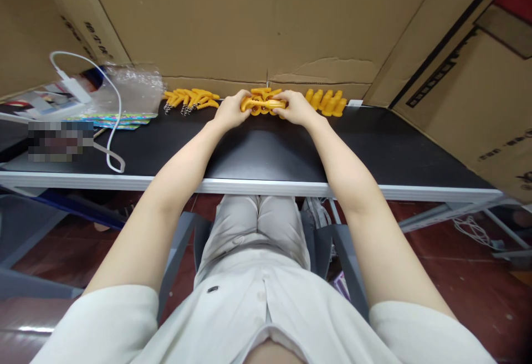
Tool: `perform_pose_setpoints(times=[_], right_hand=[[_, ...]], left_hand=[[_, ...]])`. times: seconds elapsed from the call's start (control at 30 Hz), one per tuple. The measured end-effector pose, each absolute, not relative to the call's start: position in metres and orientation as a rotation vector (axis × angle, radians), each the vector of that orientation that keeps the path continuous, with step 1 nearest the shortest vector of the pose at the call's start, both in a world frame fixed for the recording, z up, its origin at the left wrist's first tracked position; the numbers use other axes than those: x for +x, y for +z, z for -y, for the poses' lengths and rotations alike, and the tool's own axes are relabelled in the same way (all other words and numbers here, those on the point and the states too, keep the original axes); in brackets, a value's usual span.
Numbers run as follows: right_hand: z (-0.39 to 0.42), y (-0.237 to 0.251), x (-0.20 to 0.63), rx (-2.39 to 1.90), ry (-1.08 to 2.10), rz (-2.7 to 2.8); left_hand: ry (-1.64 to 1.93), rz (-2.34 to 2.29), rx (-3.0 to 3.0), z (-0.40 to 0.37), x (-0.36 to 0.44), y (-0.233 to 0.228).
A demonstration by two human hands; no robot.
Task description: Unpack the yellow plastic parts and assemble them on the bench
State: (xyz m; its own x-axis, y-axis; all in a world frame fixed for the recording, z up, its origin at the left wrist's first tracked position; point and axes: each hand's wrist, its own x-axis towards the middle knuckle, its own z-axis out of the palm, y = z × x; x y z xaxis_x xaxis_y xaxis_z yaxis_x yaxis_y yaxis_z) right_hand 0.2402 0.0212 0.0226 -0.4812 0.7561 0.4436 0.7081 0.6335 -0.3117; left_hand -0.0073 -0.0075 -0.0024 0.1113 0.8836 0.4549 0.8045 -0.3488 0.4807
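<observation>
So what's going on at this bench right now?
A seated person has both arms stretched to the far edge of a black table. The left hand and right hand together grip a yellow plastic piece. More yellow pieces lie in a left pile and a right row against the cardboard wall.

Glossy yellow plastic pieces point(262, 104), matt black tabletop point(266, 153), rough brown cardboard walls point(266, 20), crinkled clear plastic bag point(133, 88).
</observation>
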Motion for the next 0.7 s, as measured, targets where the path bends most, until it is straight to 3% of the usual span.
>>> perform_pose_setpoints(times=[0.13,0.5,0.7], right_hand=[[-0.025,0.021,0.241,-1.138,0.287,2.229],[-0.031,0.018,0.240,-1.059,0.289,2.221],[-0.035,0.018,0.245,-1.087,0.544,2.088]], left_hand=[[0.985,-1.745,2.278,0.012,-0.008,0.000],[0.918,-1.765,2.401,0.010,-0.010,0.001],[0.942,-1.900,2.297,0.009,-0.009,0.002]])
